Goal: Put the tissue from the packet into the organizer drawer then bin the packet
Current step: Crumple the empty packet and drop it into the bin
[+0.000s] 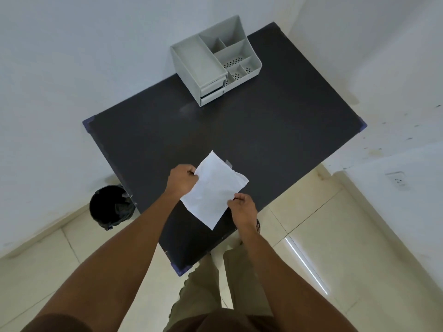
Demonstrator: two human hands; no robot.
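A white tissue [213,188] is spread flat above the near part of the dark table [263,130]. My left hand [182,179] pinches its upper left corner and my right hand [242,207] pinches its lower right edge. A small greyish piece, perhaps the packet [229,162], peeks out behind the tissue's upper right edge; most of it is hidden. The grey organizer [213,63] stands at the far end of the table, with two drawers [212,91] on its front, both shut.
A black bin [111,206] with a dark liner stands on the floor left of the table, against the wall. White walls close in on the left and right. The floor is pale tile. My legs stand at the table's near corner.
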